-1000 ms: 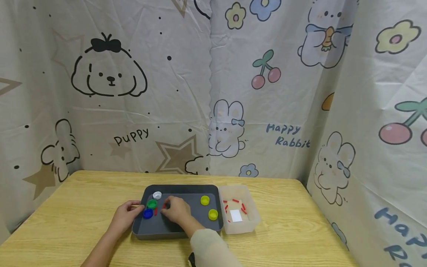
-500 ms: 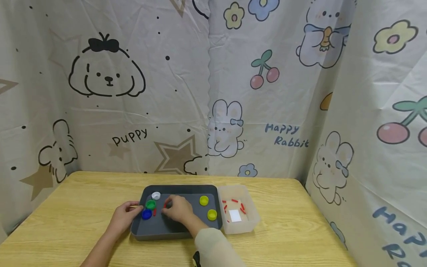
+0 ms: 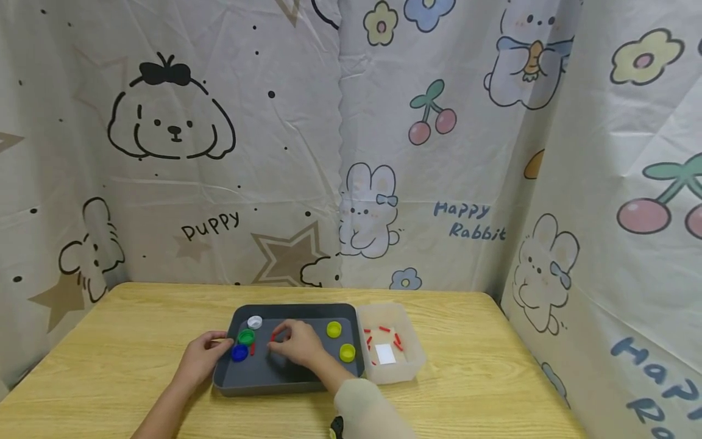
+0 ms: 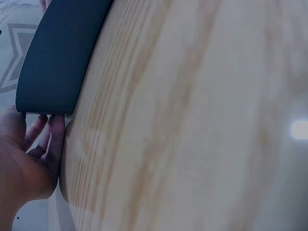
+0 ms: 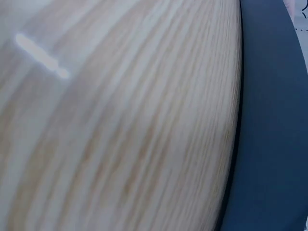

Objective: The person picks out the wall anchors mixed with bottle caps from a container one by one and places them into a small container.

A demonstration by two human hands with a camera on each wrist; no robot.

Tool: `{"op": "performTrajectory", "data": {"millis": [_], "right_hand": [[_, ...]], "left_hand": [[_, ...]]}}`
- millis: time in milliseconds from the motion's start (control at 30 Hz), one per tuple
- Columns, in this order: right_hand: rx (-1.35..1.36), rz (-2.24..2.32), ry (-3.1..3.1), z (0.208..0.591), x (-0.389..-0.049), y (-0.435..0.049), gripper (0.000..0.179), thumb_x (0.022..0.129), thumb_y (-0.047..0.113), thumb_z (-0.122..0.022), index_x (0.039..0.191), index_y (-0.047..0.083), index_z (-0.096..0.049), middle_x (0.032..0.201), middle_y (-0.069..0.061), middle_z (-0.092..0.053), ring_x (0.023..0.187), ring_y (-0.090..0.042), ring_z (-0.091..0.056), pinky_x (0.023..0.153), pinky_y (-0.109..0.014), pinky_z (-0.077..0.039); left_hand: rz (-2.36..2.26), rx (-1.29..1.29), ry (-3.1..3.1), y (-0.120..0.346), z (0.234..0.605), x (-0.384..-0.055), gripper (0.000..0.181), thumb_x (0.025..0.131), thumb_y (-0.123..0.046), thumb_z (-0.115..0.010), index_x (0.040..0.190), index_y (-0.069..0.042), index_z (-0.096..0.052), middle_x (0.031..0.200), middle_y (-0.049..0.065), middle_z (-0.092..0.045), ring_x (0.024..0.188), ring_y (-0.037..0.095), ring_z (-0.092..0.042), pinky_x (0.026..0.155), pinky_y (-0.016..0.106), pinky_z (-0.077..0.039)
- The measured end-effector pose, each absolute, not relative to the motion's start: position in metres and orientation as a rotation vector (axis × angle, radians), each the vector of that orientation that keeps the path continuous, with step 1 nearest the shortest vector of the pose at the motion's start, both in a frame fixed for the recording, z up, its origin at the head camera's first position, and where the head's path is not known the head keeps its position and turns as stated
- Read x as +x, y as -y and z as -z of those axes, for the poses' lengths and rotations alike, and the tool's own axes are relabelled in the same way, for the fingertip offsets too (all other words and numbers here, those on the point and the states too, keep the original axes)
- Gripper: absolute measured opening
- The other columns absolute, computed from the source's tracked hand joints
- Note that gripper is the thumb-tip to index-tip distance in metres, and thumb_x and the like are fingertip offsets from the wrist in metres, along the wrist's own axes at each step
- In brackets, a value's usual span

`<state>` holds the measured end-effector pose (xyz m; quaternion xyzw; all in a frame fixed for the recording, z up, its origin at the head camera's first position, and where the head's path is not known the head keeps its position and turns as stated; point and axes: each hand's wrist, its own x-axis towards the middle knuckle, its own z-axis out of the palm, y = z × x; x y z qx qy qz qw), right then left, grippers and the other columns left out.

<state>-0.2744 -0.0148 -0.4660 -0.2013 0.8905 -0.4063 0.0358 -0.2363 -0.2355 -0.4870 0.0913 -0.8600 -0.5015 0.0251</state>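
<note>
A dark grey tray (image 3: 285, 386) lies on the table. My left hand (image 3: 202, 360) holds its left edge; in the left wrist view, the fingers of that hand (image 4: 36, 159) bend against the tray's end wall (image 4: 60, 62). Over the tray's middle, my right hand (image 3: 298, 344) pinches a small red stick (image 3: 273, 337) between thumb and index finger. To its left are a white cap (image 3: 255, 322), a green cap (image 3: 246, 337) and a blue cap (image 3: 239, 353), with another red stick (image 3: 252, 349) beside them. The right wrist view misses the hand.
Two yellow caps, one farther back (image 3: 334, 330) and one nearer (image 3: 347, 353), sit at the tray's right. Against its right side stands a translucent box (image 3: 414, 360) with several red sticks and a white square (image 3: 385, 353). A printed curtain (image 3: 296, 146) hangs behind the table (image 3: 471, 390).
My right hand has shifted slightly right over the tray, and the red stick at its fingertips shows a little farther right. The left hand stays on the tray's edge. The head view drifts slightly.
</note>
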Motion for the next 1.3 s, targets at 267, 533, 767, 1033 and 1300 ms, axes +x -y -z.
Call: {"op": "performTrajectory", "data": {"millis": [267, 533, 767, 1033, 1300], "right_hand": [[-0.651, 1.333, -2.687, 0.460, -0.272, 0.005, 0.025, 0.079, 0.026, -0.074, 0.099, 0.011, -0.067, 0.063, 0.007, -0.051, 0.052, -0.003, -0.043, 0.049, -0.018, -0.036], [-0.694, 1.380, -2.655, 0.456, -0.272, -0.001, 0.026, 0.080, 0.026, -0.073, 0.101, 0.011, -0.067, 0.065, 0.008, -0.050, 0.053, -0.002, -0.043, 0.050, -0.018, -0.037], [-0.719, 1.385, -2.678, 0.451, -0.273, -0.008, 0.027, 0.080, 0.027, -0.073, 0.100, 0.011, -0.067, 0.064, 0.008, -0.050, 0.052, -0.001, -0.042, 0.048, -0.017, -0.036], [-0.744, 1.388, -2.680, 0.444, -0.271, -0.018, 0.026, 0.081, 0.026, -0.072, 0.102, 0.011, -0.066, 0.064, 0.007, -0.051, 0.050, -0.002, -0.041, 0.047, -0.018, -0.036], [-0.736, 1.385, -2.717, 0.439, -0.271, -0.028, 0.027, 0.080, 0.024, -0.073, 0.102, 0.010, -0.067, 0.064, 0.009, -0.050, 0.048, -0.002, -0.041, 0.047, -0.018, -0.035]], "left_hand": [[1.544, 0.287, 2.663, 0.236, 0.486, -0.237, 0.049, 0.090, -0.031, -0.059, 0.122, 0.007, -0.054, 0.104, 0.021, -0.063, 0.085, 0.015, -0.058, 0.068, 0.025, -0.045], [1.547, 0.290, 2.671, 0.237, 0.489, -0.237, 0.053, 0.091, -0.034, -0.059, 0.123, 0.007, -0.053, 0.109, 0.024, -0.061, 0.094, 0.025, -0.059, 0.069, 0.024, -0.045], [1.541, 0.295, 2.672, 0.236, 0.488, -0.236, 0.051, 0.091, -0.033, -0.059, 0.122, 0.007, -0.053, 0.107, 0.023, -0.062, 0.090, 0.020, -0.059, 0.069, 0.024, -0.045], [1.553, 0.299, 2.672, 0.236, 0.487, -0.237, 0.052, 0.090, -0.034, -0.059, 0.123, 0.007, -0.053, 0.106, 0.023, -0.062, 0.091, 0.021, -0.059, 0.069, 0.024, -0.045], [1.541, 0.290, 2.677, 0.235, 0.486, -0.235, 0.053, 0.091, -0.034, -0.059, 0.123, 0.007, -0.053, 0.108, 0.024, -0.062, 0.095, 0.026, -0.060, 0.070, 0.024, -0.045]]}}
